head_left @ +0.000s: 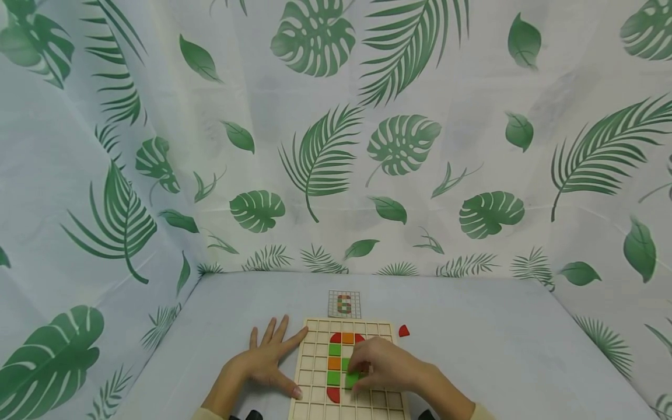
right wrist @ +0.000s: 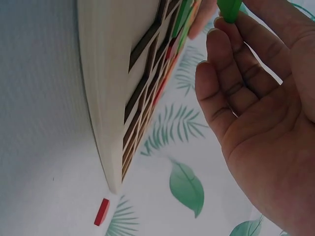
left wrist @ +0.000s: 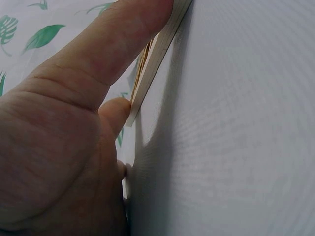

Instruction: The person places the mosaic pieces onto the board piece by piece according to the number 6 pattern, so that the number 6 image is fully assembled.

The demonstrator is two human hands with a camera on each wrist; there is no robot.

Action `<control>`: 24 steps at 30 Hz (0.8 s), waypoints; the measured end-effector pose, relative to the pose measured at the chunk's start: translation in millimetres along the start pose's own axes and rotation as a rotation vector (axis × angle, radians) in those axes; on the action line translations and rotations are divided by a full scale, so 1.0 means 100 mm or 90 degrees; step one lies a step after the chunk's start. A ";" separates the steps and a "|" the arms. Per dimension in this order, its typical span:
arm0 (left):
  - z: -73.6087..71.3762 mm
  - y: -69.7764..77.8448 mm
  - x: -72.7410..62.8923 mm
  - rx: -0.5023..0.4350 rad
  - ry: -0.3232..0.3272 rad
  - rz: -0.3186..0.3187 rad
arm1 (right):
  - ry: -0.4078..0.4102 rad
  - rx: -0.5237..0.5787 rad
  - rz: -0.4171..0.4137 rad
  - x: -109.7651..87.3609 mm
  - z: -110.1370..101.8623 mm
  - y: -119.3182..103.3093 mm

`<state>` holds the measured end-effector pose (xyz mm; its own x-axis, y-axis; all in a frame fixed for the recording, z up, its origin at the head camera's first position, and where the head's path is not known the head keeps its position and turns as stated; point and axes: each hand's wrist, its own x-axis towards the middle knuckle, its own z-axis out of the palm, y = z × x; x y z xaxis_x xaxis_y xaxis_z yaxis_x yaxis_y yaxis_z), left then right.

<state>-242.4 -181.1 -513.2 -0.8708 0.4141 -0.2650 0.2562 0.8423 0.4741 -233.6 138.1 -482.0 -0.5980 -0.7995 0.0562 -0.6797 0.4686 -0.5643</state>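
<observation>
A wooden grid board point(head_left: 314, 379) lies on the table, with red, orange and green tiles set in its squares. My left hand point(head_left: 264, 359) is spread at the board's left side, thumb and forefinger touching its edge; the left wrist view shows the thumb point(left wrist: 123, 34) against the wooden side. Over the middle of the board, my right hand point(head_left: 385, 364) pinches a green square tile point(head_left: 352, 381). In the right wrist view this green tile point(right wrist: 229, 10) is between the fingertips, above the grid. The right hand covers part of the tile pattern.
Behind the board lies a small card point(head_left: 344, 304) printed with a coloured figure on a grid. A loose red rounded piece point(head_left: 403, 331) rests on the table just off the board's far right corner. Leaf-printed cloth point(head_left: 367, 233) hangs behind and along the sides.
</observation>
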 end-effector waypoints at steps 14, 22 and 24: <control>0.00 0.00 0.00 0.005 0.004 0.001 | -0.052 -0.034 -0.026 0.02 0.08 -0.07; 0.01 0.00 0.00 0.002 0.004 0.002 | -0.060 -0.043 -0.033 0.02 0.11 -0.08; 0.01 0.00 0.01 0.004 0.004 0.003 | -0.058 -0.046 -0.032 0.03 0.11 -0.08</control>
<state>-242.5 -180.9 -514.6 -0.8725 0.4152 -0.2577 0.2625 0.8430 0.4696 -224.6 127.7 -486.5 -0.5228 -0.8524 0.0061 -0.7388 0.4496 -0.5020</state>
